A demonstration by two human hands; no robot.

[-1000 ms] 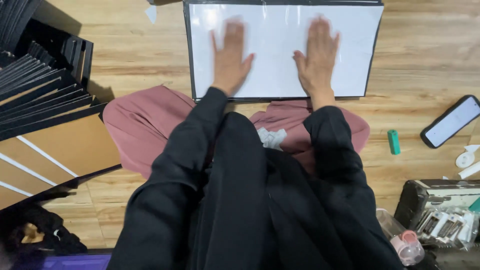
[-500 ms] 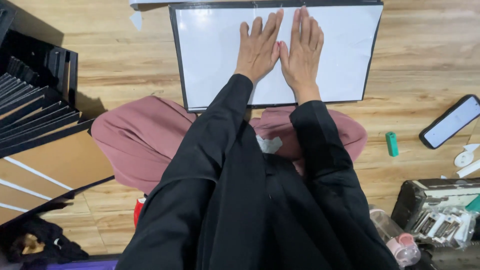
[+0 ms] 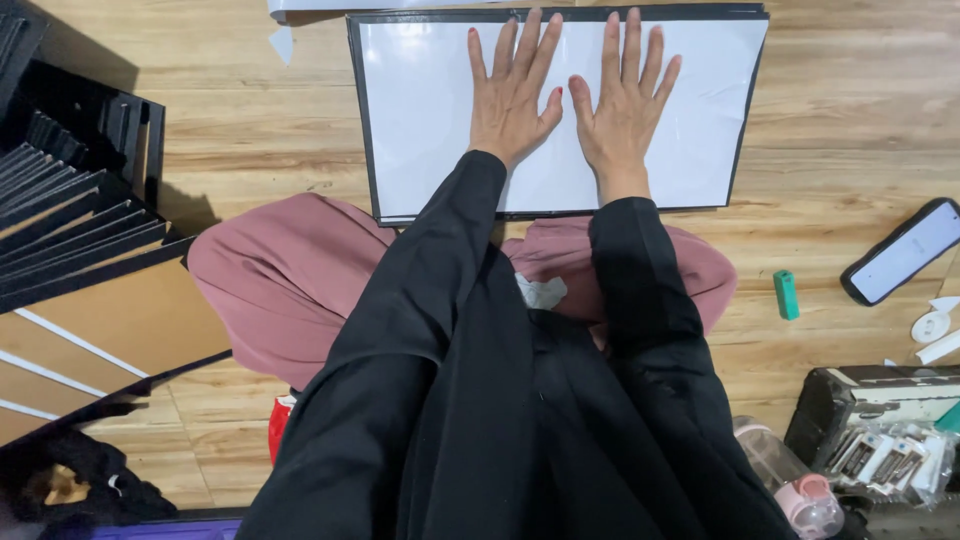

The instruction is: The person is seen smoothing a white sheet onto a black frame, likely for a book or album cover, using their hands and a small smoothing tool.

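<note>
Left hand (image 3: 512, 95) and right hand (image 3: 625, 100) lie flat, fingers spread, side by side with thumbs nearly touching on the white sheet in a black-edged rectangular frame (image 3: 420, 110). Gripping nothing, they seem to press the sheet smooth. It rests on the wooden floor (image 3: 250, 120) before the knees, between stacked black frames (image 3: 70, 210) and a phone (image 3: 905, 250).

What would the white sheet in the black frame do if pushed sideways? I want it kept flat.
The white sheet looks thin and glossy, so it would probably slide or buckle. The left hand and right hand lie flat on it, likely pinning it inside the black frame.
</note>
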